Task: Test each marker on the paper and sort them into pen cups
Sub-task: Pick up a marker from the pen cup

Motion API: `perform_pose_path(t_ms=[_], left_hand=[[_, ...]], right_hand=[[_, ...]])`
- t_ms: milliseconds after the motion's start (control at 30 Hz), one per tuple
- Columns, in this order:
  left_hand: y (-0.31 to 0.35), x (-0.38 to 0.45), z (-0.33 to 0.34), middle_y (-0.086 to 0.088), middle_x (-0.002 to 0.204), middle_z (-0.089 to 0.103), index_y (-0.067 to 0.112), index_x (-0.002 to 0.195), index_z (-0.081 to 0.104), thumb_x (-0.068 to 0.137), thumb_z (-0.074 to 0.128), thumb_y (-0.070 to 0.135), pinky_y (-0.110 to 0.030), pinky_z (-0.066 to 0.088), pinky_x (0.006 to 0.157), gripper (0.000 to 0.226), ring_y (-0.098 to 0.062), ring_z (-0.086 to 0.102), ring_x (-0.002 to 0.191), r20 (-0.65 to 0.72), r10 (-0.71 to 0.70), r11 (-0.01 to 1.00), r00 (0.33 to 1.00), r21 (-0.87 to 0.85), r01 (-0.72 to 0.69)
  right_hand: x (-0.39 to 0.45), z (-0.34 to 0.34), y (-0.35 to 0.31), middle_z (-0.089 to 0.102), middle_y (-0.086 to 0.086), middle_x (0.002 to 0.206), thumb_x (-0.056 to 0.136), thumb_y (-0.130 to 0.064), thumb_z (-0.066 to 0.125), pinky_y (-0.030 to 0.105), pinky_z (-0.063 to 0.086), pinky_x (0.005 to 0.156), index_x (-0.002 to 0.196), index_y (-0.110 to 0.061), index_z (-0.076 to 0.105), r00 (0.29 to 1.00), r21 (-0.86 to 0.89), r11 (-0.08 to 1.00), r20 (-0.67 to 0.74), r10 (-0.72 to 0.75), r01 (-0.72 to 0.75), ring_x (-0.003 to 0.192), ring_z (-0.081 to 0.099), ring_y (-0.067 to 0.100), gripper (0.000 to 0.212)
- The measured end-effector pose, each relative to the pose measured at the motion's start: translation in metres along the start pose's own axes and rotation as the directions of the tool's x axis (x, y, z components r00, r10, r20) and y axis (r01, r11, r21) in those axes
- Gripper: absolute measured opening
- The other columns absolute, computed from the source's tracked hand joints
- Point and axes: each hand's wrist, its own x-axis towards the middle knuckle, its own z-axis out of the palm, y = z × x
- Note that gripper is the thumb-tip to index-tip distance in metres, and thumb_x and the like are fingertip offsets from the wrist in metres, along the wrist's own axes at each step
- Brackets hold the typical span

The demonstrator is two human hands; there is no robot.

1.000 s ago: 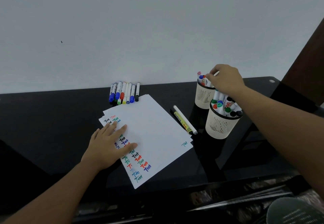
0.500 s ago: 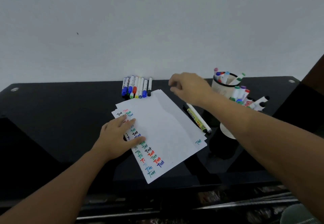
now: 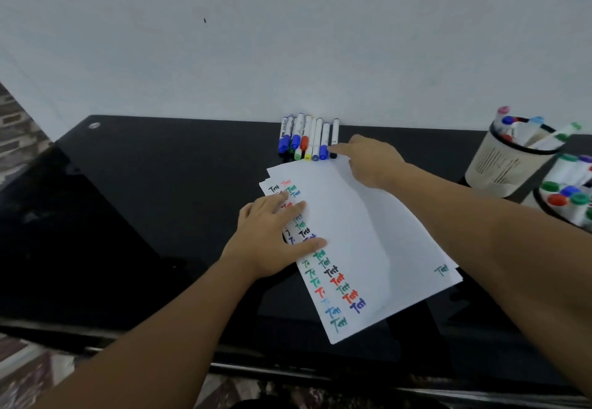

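Markers point(image 3: 308, 137): seven in row at 12 o'clock; two cups point(image 3: 509, 158). Left hand point(image 3: 275, 238) flat, fingers spread on paper point(image 3: 368, 242). Right hand point(image 3: 371, 160) curled, forefinger touching black-capped marker point(image 3: 334, 137).

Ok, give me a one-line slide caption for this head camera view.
Left hand pins the test paper while the right hand reaches for the black-capped marker in the row.

Black glossy table point(image 3: 134, 216), paper sheets point(image 3: 362, 238), marker row point(image 3: 307, 136), two pen cups point(image 3: 509, 162)
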Motion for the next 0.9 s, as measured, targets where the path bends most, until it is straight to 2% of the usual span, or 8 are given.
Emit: perform_pose_path(t_ms=[100, 267, 333, 433, 567, 700, 800, 900], left_hand=[[-0.002, 0.001, 0.001, 0.011, 0.166, 0.017, 0.043, 0.154, 0.034, 0.074, 0.038, 0.096, -0.037, -0.003, 0.122, 0.096, -0.010, 0.005, 0.152, -0.002, -0.004, 1.000, 1.000, -0.002, 0.004], [-0.003, 0.002, 0.000, 0.011, 0.167, 0.017, 0.043, 0.154, 0.033, 0.073, 0.037, 0.096, -0.038, -0.002, 0.122, 0.097, -0.012, 0.006, 0.153, -0.002, -0.006, 1.000, 1.000, 0.006, 0.006], [-0.003, 0.003, 0.001, 0.011, 0.167, 0.017, 0.043, 0.154, 0.033, 0.073, 0.036, 0.096, -0.039, -0.001, 0.122, 0.097, -0.012, 0.007, 0.153, -0.001, -0.006, 1.000, 1.000, 0.014, 0.006], [-0.004, 0.003, 0.002, 0.011, 0.166, 0.017, 0.044, 0.154, 0.033, 0.072, 0.035, 0.098, -0.040, -0.001, 0.123, 0.098, -0.012, 0.008, 0.153, -0.009, -0.007, 1.000, 1.000, 0.014, 0.007], [-0.003, 0.003, 0.003, 0.012, 0.166, 0.017, 0.044, 0.153, 0.033, 0.071, 0.034, 0.098, -0.040, -0.001, 0.123, 0.099, -0.011, 0.007, 0.152, -0.014, -0.010, 1.000, 1.000, 0.003, 0.010], [-0.005, 0.004, 0.003, 0.011, 0.166, 0.019, 0.045, 0.152, 0.035, 0.069, 0.031, 0.100, -0.041, 0.001, 0.125, 0.100, -0.012, 0.009, 0.152, -0.037, -0.005, 1.000, 0.999, 0.000, 0.005], [-0.006, 0.004, 0.004, 0.011, 0.165, 0.021, 0.045, 0.150, 0.038, 0.070, 0.035, 0.098, -0.041, 0.002, 0.125, 0.096, -0.012, 0.011, 0.152, -0.051, 0.004, 1.000, 0.999, -0.020, -0.005], [-0.005, 0.004, 0.003, 0.009, 0.161, 0.030, 0.041, 0.146, 0.046, 0.079, 0.047, 0.086, -0.040, 0.008, 0.123, 0.081, -0.012, 0.016, 0.150, -0.128, 0.018, 0.996, 0.992, -0.082, -0.029]], right_hand=[[0.009, 0.008, 0.001, 0.056, 0.001, 0.115, 0.097, 0.001, 0.050, 0.034, 0.052, 0.075, 0.145, -0.037, 0.049, 0.999, -0.022, 0.999, -0.034, -0.024, 0.023, 0.088, 0.059, 0.021, 0.061], [0.011, 0.009, 0.003, 0.053, -0.002, 0.097, 0.102, -0.009, 0.048, 0.034, 0.045, 0.065, 0.123, -0.027, 0.059, 0.986, -0.098, 0.991, -0.133, -0.099, 0.086, 0.073, 0.053, 0.017, 0.030], [0.011, 0.008, 0.006, 0.053, 0.000, 0.104, 0.100, -0.005, 0.050, 0.034, 0.045, 0.067, 0.131, -0.028, 0.057, 0.984, -0.097, 0.991, -0.144, -0.104, 0.091, 0.077, 0.051, 0.018, 0.038], [0.012, 0.009, 0.009, 0.051, 0.004, 0.115, 0.097, -0.002, 0.051, 0.035, 0.047, 0.073, 0.143, -0.034, 0.051, 0.989, -0.129, 0.986, -0.087, -0.121, 0.109, 0.085, 0.051, 0.020, 0.056], [0.016, 0.011, 0.009, 0.048, 0.004, 0.111, 0.100, -0.010, 0.057, 0.035, 0.049, 0.073, 0.137, -0.031, 0.057, 0.986, -0.194, 0.971, -0.061, -0.152, 0.138, 0.085, 0.052, 0.022, 0.043], [0.016, 0.014, 0.016, 0.055, 0.007, 0.109, 0.091, -0.011, 0.073, 0.033, 0.043, 0.076, 0.123, -0.020, 0.066, 0.911, -0.347, 0.904, -0.232, -0.342, 0.251, 0.092, 0.053, 0.026, 0.033], [0.009, 0.008, 0.011, 0.062, 0.013, 0.110, 0.098, -0.008, 0.061, 0.040, 0.048, 0.083, 0.120, -0.007, 0.061, 0.859, -0.317, 0.900, -0.322, -0.398, 0.298, 0.093, 0.057, 0.031, 0.022], [-0.010, -0.008, -0.007, 0.062, 0.012, 0.108, 0.107, -0.015, 0.048, 0.044, 0.052, 0.072, 0.135, -0.008, 0.050, 0.857, -0.187, 0.904, -0.292, -0.425, 0.384, 0.085, 0.055, 0.028, 0.029]])
